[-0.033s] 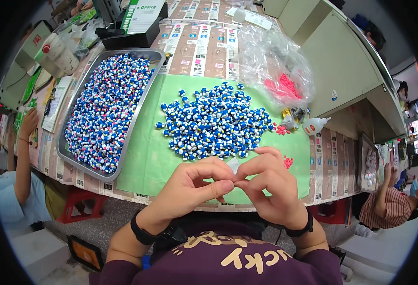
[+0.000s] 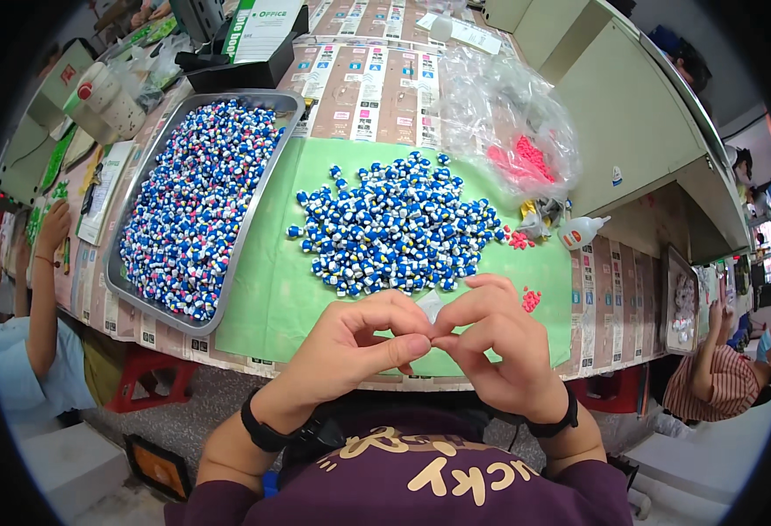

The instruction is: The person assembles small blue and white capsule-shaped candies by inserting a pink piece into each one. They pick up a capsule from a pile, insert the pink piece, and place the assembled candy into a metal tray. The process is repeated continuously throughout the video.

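Head-worn fisheye view, facing down and forward; hands (image 2: pixel 350 342) (image 2: pixel 510 346) near, just below centre; table (image 2: pixel 359 96) spreading out beyond them.

Print-covered tbl (image 2: pixel 363 92): grn mat (image 2: pixel 267 280) w/ heaped blue-wht pcs (image 2: pixel 394 228) & pink bits (image 2: pixel 532 301); metal tray (image 2: pixel 291 103), clr plastic bag (image 2: pixel 504 105) alongside.

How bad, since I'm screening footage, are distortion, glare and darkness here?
Head view: the front edge of the table bends strongly; head view: highlights shine on the clear plastic bag; head view: black fills the corners; head view: the left hand and right hand look fairly sharp.
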`<act>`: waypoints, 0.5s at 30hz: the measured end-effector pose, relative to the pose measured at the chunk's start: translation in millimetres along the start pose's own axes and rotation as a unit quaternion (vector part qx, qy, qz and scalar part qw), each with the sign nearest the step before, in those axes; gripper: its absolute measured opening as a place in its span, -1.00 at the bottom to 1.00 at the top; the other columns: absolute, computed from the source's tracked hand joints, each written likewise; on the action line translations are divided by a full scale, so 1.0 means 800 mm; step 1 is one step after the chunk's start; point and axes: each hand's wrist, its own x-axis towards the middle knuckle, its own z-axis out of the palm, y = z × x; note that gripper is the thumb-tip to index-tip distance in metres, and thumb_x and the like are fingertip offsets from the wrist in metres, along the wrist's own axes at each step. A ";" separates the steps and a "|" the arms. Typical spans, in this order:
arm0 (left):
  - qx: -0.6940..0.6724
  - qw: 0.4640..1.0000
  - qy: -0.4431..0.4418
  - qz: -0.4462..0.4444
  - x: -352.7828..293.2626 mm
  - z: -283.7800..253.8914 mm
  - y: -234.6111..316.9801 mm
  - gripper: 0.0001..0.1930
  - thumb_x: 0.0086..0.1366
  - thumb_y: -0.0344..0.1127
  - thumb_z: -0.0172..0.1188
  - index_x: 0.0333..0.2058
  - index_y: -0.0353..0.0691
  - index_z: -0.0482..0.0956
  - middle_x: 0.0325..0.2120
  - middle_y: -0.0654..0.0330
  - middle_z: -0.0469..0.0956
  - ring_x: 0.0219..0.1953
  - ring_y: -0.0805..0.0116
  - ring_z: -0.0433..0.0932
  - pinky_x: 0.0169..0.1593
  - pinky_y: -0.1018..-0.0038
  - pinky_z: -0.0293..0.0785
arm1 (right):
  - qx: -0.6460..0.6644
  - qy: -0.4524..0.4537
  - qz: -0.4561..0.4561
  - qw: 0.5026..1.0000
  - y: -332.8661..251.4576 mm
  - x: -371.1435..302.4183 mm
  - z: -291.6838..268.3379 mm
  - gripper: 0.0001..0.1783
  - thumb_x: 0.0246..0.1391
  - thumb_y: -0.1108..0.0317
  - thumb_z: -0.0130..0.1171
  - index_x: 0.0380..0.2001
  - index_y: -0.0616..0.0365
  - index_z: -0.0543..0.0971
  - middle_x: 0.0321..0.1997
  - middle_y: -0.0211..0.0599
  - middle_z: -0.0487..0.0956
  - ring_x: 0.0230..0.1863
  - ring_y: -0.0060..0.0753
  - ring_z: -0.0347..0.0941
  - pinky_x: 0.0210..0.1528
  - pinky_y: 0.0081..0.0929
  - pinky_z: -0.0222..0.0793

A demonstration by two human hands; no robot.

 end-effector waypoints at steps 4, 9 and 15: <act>-0.001 1.000 0.016 0.007 -0.003 0.000 0.002 -0.92 0.24 -0.49 0.31 -0.28 -0.29 0.68 -0.26 0.21 0.52 -0.30 0.49 0.54 -0.29 0.54 0.57 | 0.165 0.012 0.090 0.982 0.003 -0.005 0.005 -0.76 -0.01 0.67 0.25 -0.43 0.11 0.42 -0.25 -0.33 0.58 -0.25 -0.38 0.51 -0.07 -0.38 0.38; 0.340 0.913 0.076 0.212 0.000 0.009 -0.003 -0.88 0.12 -0.55 0.37 -0.34 -0.30 0.68 -0.31 0.19 0.53 -0.36 0.44 0.56 -0.34 0.52 0.51 | 0.246 0.034 0.228 0.941 -0.001 -0.010 0.007 -0.73 0.11 0.61 0.22 -0.47 0.14 0.32 -0.27 -0.28 0.56 -0.22 -0.51 0.46 -0.13 -0.54 0.37; 0.430 0.854 0.102 0.274 0.001 0.010 -0.013 -0.84 0.06 -0.56 0.39 -0.34 -0.29 0.66 -0.32 0.15 0.52 -0.39 0.34 0.57 -0.36 0.50 0.50 | 0.218 0.016 0.254 0.942 -0.003 -0.012 0.010 -0.74 0.12 0.64 0.16 -0.45 0.14 0.29 -0.29 -0.31 0.51 -0.23 -0.53 0.40 -0.11 -0.57 0.35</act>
